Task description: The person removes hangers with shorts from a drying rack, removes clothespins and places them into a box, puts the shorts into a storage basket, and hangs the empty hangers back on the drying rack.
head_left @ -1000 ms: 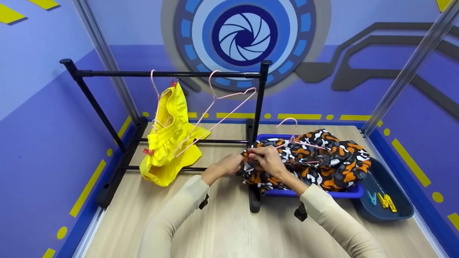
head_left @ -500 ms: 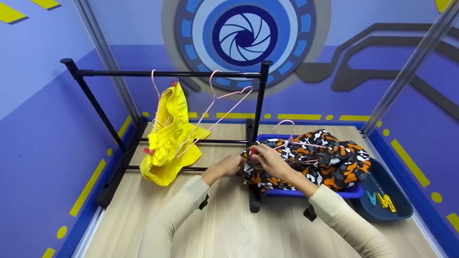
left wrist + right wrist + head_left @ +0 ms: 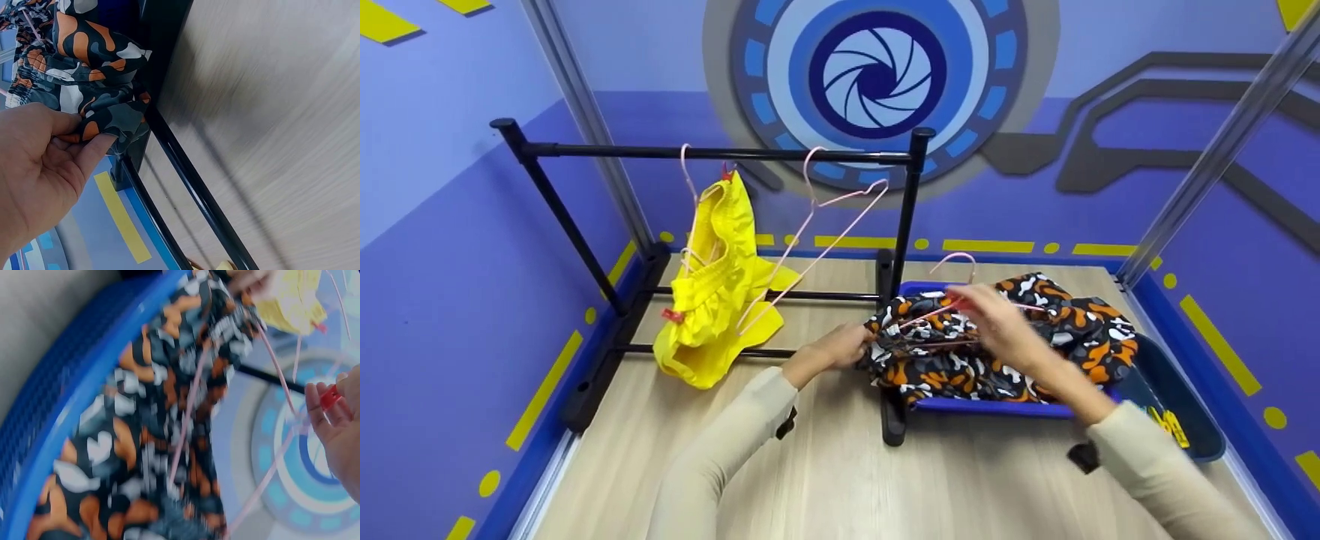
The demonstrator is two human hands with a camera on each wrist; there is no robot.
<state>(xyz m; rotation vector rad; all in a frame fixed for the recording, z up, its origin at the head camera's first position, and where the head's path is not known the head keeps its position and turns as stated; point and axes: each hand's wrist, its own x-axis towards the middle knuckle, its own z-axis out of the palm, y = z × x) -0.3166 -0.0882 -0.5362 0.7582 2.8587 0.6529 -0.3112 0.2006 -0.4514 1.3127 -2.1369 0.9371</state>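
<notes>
Camouflage-print shorts (image 3: pixel 1080 337) in orange, black, grey and white lie bunched over a blue basket (image 3: pixel 997 407). A pink hanger (image 3: pixel 973 264) sits inside their waistband, its hook standing up. My left hand (image 3: pixel 840 346) pinches the left end of the shorts between thumb and fingers, clearly seen in the left wrist view. Blurred in the head view, my right hand (image 3: pixel 1003 331) is above the shorts. A red clothespin (image 3: pixel 331 397) is pinched in its fingers in the right wrist view, apart from the cloth.
A black rack (image 3: pixel 712 152) stands at left and centre. Yellow shorts (image 3: pixel 716 292) hang there on a pink hanger with red clothespins, beside a bare pink hanger (image 3: pixel 847 196). A dark tub (image 3: pixel 1204 427) with yellow clothespins (image 3: pixel 1174 427) is at right, partly behind the forearm.
My right hand has moved right, off the left end of the shorts, with the red clothespin in its fingers. The left hand has kept its hold in place.
</notes>
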